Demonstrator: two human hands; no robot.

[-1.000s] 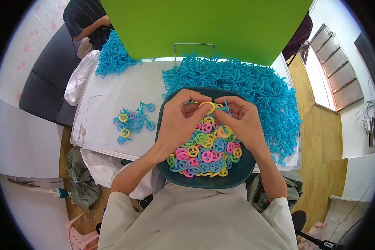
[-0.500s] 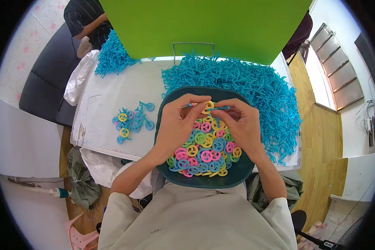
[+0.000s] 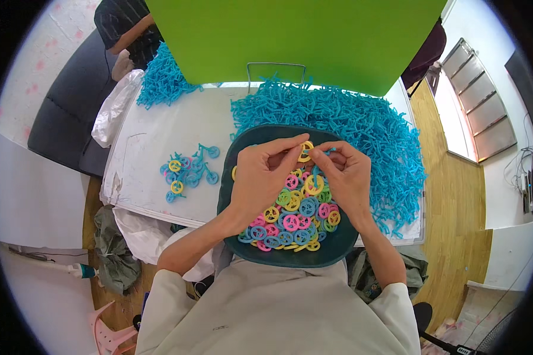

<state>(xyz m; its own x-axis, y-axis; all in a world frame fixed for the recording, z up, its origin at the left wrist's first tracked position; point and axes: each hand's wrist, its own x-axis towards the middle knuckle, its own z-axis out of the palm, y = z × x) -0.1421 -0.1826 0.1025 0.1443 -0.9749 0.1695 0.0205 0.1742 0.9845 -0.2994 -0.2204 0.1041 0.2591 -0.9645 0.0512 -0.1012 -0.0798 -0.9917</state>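
Over a dark green tub (image 3: 228, 219) full of small plastic wheels in pink, yellow, blue and green (image 3: 291, 222), my two hands meet. My left hand (image 3: 260, 180) pinches a yellow toy wheel (image 3: 305, 152) between thumb and forefinger. My right hand (image 3: 348, 177) is closed on a blue plastic toy bicycle frame, mostly covered by the fingers. Its thumb and fingertips press against the yellow wheel. Below the right thumb, a blue stem reaches down to a second yellow wheel (image 3: 314, 185), which looks fitted to that frame.
Blue toy bicycles (image 3: 192, 171) with wheels lie on the white table (image 3: 142, 142) to the left. A big heap of blue frames (image 3: 361, 130) spreads behind and right, a smaller one (image 3: 164, 77) far left. A green panel (image 3: 296, 41) stands behind. Another person's arm (image 3: 133, 35) shows far left.
The blue frame has turned from lying flat between my fingers to pointing downward, with a yellow wheel at its lower end. Another yellow wheel now sits between both hands' fingertips.
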